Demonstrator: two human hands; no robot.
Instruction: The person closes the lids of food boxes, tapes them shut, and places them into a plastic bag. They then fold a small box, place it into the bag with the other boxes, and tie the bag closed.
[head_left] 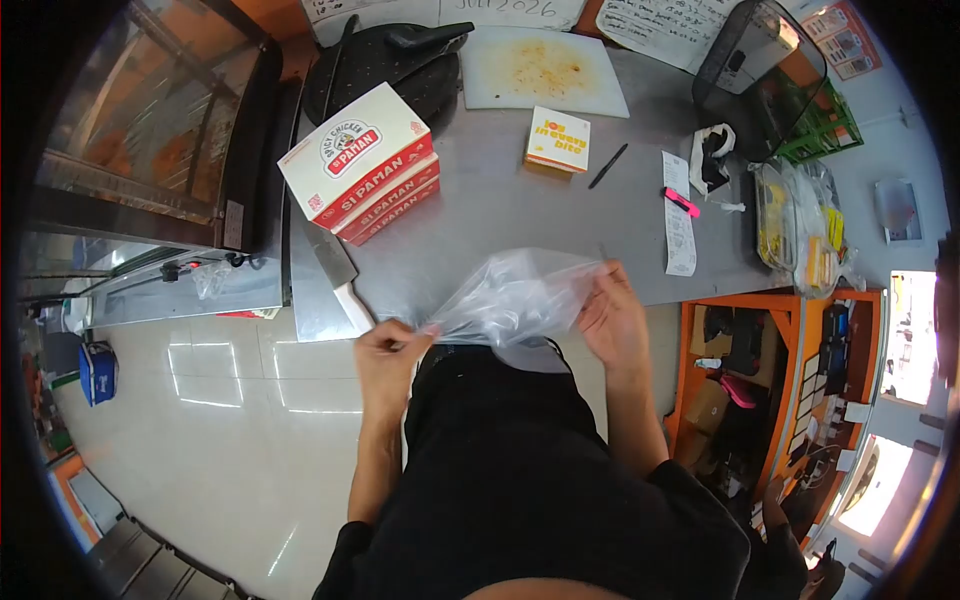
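Observation:
A clear plastic bag is stretched between my two hands, over the front edge of the steel table. My left hand pinches one end of it, close to the white handle of a knife. At the other end, my right hand grips the bag between thumb and fingers. Beyond the left hand is a stack of red and white food boxes. A small yellow and white box sits farther back, with a black pen beside it.
A stained white cutting board and a black pan lid are at the back. To the right are a receipt with a pink cutter, plastic containers and a black mesh bin. Orange shelves stand right; a glass display cabinet stands left.

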